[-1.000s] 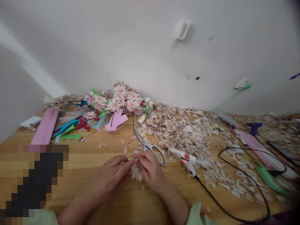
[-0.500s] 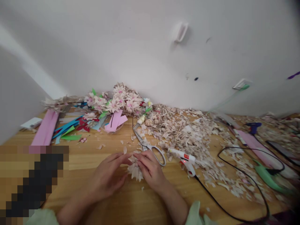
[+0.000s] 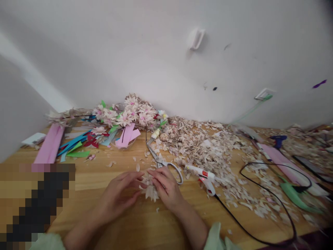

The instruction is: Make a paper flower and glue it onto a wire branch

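Observation:
A pale flower [image 3: 151, 194] of thin, papery petals is low over the wooden table between my hands. My right hand [image 3: 168, 189] pinches at its upper right side, thumb and fingertips closed together. To its left, my left hand [image 3: 122, 192] curves with thumb and fingers apart, the fingertips beside the petals; whether they touch is unclear. Grey-handled scissors [image 3: 174, 168] lie just beyond my right hand, blades pointing away. A white glue gun [image 3: 204, 175] with a lit red light rests to the right. A loose petal [image 3: 137, 167] sits ahead of my left fingers.
Dry papery flakes [image 3: 208, 149] are heaped along the wall. Finished flowers [image 3: 127, 116] stand at the back left, near pink paper strips [image 3: 49, 144] and blue strips [image 3: 74, 142]. A black cable [image 3: 240, 225] loops across the right side, near a blue glue gun [image 3: 278, 140].
My left fingers have drawn slightly away from the flower, and more of its left petals show. My right hand keeps its pinch. The whole view has shifted a little.

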Demonstrator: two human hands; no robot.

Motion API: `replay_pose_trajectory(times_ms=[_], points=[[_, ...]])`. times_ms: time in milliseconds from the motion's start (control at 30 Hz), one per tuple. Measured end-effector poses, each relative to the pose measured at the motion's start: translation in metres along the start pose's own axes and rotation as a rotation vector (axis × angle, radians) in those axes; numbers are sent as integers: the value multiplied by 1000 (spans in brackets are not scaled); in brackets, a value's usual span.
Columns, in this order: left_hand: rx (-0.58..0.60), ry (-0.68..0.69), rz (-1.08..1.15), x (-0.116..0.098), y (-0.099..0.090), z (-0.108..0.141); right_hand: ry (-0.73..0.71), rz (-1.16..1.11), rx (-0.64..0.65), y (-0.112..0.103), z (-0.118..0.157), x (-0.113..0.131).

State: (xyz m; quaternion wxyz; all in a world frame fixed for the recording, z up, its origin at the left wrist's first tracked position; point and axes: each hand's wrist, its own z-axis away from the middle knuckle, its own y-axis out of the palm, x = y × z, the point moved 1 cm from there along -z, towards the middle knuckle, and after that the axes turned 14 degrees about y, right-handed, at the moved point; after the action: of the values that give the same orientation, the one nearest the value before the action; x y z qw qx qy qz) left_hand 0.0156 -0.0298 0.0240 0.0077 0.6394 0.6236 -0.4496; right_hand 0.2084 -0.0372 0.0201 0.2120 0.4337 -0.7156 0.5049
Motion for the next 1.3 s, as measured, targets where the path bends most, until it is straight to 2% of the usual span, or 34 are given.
replay_pose_trajectory(times_ms=[133,267,633,867,1300], points=[[-19,-100,162,-1,1,0,10,-44,11,-1,0,1],[-37,-143,200,-4,1,-1,19,-69,22,-3,0,3],[41,-94,193,-7,0,-4,56,-107,31,-1,0,2],[-7,-67,148,-12,-2,-7,112,-174,45,1,0,-1],[4,-38,110,-13,-4,-8,151,-220,45,4,0,-3]])
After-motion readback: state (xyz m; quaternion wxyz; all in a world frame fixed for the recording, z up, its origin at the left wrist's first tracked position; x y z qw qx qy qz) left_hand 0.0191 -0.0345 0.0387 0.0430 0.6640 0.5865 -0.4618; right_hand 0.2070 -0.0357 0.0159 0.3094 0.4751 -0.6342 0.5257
